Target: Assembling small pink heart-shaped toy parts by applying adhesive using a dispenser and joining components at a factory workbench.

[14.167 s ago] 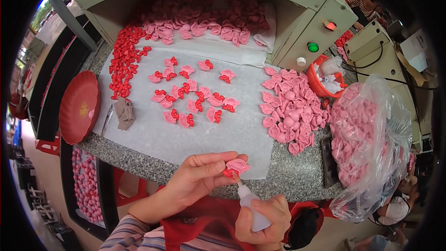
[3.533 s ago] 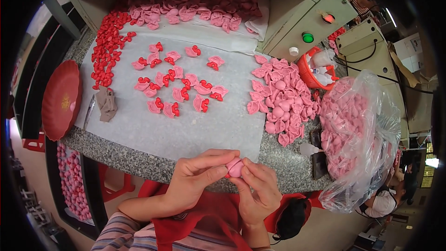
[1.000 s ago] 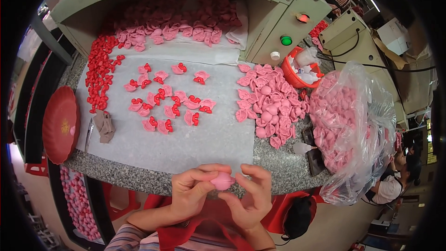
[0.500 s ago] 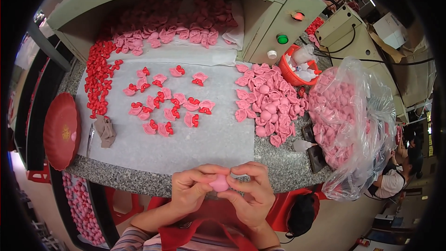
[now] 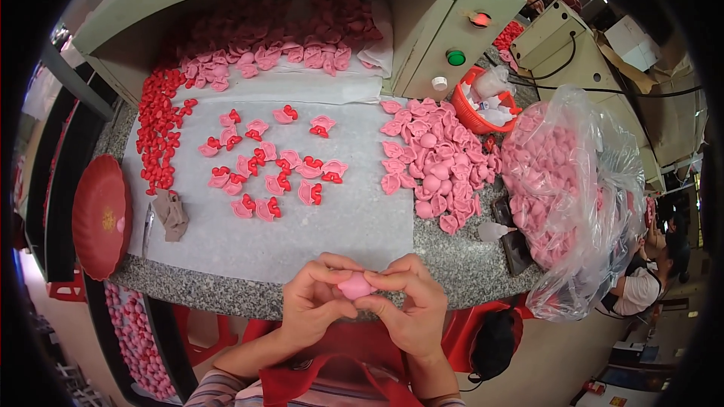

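Just beyond the table's front edge, a small rounded pink rubbery piece (image 5: 354,286) is pinched between the fingertips of both hands. My left hand (image 5: 313,298) grips its left side. Opposite it, my right hand (image 5: 415,303) holds the right side with thumb and fingers. Farther back, a white paper sheet (image 5: 324,234) carries several pink shell-like pieces with red bow-like parts (image 5: 310,167) attached. A pile of plain pink pieces (image 5: 434,158) lies right of them. Small red parts (image 5: 158,132) are heaped along the sheet's left edge.
A pale green machine (image 5: 418,53) with an open bay full of pink pieces stands behind. At right are an orange basket (image 5: 473,111), a clear bag of pink pieces (image 5: 547,181) and a small white bottle (image 5: 492,231). A red dish (image 5: 100,218) and grey cloth (image 5: 170,215) lie left.
The pink piece has been turned in my fingers and shows a wider, pointed outline. Both hands have shifted slightly; my right index finger now lies along its top.
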{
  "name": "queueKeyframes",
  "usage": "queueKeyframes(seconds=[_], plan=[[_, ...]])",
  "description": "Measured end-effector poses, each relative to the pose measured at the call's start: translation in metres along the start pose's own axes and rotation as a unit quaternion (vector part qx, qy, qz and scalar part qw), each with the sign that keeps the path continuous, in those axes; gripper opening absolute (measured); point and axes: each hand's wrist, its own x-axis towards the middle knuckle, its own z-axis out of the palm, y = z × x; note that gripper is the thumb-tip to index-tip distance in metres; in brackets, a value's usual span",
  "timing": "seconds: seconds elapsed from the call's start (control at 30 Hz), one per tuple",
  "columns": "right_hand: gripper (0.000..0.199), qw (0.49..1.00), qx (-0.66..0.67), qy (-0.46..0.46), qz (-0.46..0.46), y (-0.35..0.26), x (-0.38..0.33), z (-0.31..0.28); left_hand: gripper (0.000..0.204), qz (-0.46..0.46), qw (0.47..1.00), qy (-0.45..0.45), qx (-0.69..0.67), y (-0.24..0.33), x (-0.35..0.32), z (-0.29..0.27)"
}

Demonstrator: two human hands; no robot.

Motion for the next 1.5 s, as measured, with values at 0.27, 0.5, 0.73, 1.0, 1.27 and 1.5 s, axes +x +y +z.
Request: queueKeyframes(seconds=[0.27,0.5,0.73,1.0,1.27,1.5], plan=[[0.04,0.994,0.004,-0.109,0.023,-0.003,0.007,-0.009,0.053,-0.02,0.936,-0.122,0.33,0.038,0.015,-0.021],[0.039,0.996,0.031,-0.088,0.016,-0.004,0.009,-0.01,0.05,0.064,0.898,-0.134,0.415,0.04,0.012,-0.013],[0.025,0.993,-0.088,-0.083,-0.01,-0.018,0.016,-0.004,0.045,0.05,0.798,-0.176,0.575,0.045,0.015,0.002],[0.036,0.997,-0.063,0.003,-0.042,-0.012,0.0,0.001,0.042,-0.204,0.975,-0.051,-0.065,0.018,0.003,-0.011],[0.035,0.993,-0.113,0.005,-0.037,-0.007,0.002,0.001,0.042,-0.218,0.971,-0.02,-0.097,0.015,0.008,-0.012],[0.027,0.99,-0.116,-0.006,-0.075,-0.005,0.007,-0.002,0.04,-0.224,0.971,-0.032,-0.073,0.017,0.01,-0.012]])
